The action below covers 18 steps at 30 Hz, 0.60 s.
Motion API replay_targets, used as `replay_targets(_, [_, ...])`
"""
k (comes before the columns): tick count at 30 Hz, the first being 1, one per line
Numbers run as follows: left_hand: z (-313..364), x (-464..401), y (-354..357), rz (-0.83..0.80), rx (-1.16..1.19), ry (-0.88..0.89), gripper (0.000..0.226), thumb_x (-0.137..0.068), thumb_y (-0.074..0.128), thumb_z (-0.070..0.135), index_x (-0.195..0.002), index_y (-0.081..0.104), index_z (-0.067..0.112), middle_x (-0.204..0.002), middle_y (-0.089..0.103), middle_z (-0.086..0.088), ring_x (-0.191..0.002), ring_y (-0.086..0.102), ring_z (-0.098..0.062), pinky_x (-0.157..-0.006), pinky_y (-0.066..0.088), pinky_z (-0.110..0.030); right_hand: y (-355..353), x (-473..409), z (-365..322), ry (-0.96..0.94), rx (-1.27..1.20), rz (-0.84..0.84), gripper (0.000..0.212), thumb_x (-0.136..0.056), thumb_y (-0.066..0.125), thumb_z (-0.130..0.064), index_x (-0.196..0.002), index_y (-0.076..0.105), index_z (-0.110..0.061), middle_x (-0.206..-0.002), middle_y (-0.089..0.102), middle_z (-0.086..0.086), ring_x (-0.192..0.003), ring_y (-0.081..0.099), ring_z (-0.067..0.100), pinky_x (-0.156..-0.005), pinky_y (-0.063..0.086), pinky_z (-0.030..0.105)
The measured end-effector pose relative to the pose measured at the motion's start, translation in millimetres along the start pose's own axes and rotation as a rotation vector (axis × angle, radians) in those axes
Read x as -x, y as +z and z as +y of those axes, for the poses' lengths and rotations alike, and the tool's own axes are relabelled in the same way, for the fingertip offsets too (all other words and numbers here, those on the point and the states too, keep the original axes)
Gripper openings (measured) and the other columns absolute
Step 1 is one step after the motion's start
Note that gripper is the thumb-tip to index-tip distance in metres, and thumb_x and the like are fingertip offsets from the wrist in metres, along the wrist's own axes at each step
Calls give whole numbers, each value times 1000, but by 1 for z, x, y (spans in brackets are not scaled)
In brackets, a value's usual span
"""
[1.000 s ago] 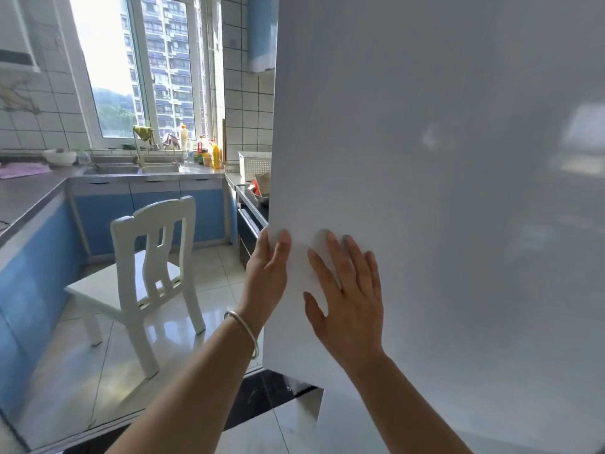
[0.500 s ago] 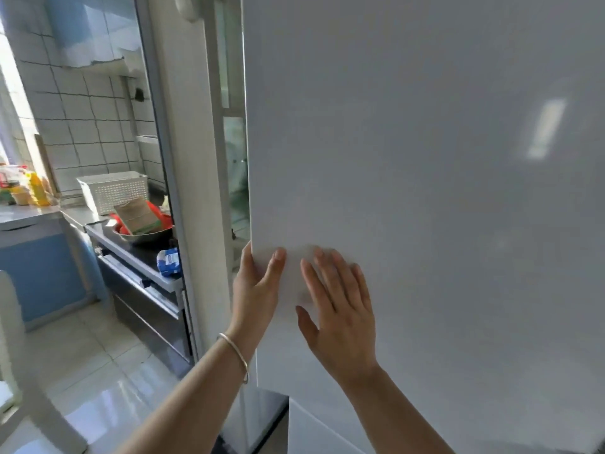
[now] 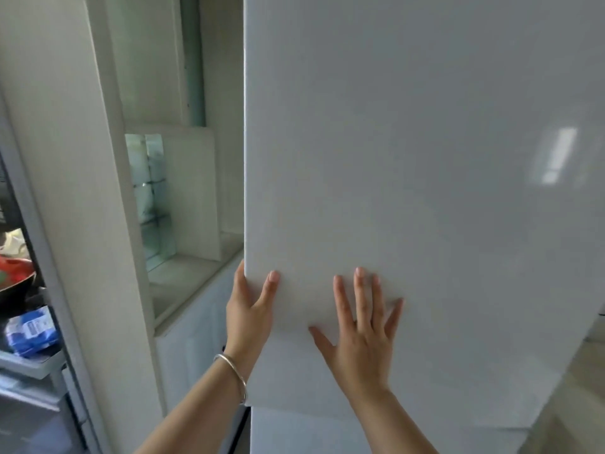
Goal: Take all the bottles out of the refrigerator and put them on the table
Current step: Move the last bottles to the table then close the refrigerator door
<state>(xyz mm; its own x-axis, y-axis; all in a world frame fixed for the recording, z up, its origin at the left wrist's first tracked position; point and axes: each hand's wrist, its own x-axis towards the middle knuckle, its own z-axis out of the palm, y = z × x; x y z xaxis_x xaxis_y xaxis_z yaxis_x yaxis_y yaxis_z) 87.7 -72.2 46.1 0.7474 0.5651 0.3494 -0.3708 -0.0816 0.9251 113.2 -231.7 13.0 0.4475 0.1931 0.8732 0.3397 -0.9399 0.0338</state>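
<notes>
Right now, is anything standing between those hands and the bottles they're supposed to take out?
Yes: the white refrigerator door fills the view, and no bottles show. The left hand wraps its fingers round the door's left edge, thumb on the front; the right hand lies flat on the door's face. Whether the door is fully shut cannot be told.

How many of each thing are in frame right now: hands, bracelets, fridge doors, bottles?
hands: 2, left hand gripping the door's edge, right hand flat on its face
bracelet: 1, on the left wrist
refrigerator door: 1, with the top of a lower panel below it
bottles: 0 visible
total: 4
</notes>
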Motion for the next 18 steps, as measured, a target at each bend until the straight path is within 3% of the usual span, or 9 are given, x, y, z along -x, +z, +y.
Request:
replay_targets(6, [-11, -30, 9, -60, -29, -53, 47, -86, 60, 41, -130, 46, 33, -108, 65, 16, -103, 63, -6, -83, 49, -26, 21, -10, -2, 36, 35, -45, 82, -78, 49, -56, -147, 22, -20, -158, 4, 6, -142, 10, 31, -110, 4, 61])
replay_targets(9, [-14, -41, 13, -92, -50, -59, 47, -87, 60, 43, -130, 45, 33, -111, 66, 14, -103, 63, -6, -92, 50, -34, 30, -15, -2, 48, 51, -50, 83, -77, 49, -55, -147, 21, -20, -158, -7, 4, -142, 9, 32, -109, 4, 63])
replay_targets(13, [-20, -47, 16, -96, -54, -58, 46, -87, 59, 45, -130, 45, 35, -111, 66, 14, -104, 62, -6, -94, 50, -37, 37, -17, -3, 55, 56, -49, 86, -76, 50, -55, -147, 19, -19, -156, 8, 10, -142, 9, 34, -107, 8, 66])
replay_targets(18, [-26, -50, 17, -82, -47, -53, 52, -82, 59, 50, -130, 44, 36, -110, 65, 17, -104, 62, -6, -92, 50, -34, 40, -17, -2, 47, 54, -41, 84, -78, 48, -57, -147, 21, -18, -155, 10, 10, -142, 7, 34, -107, 8, 66])
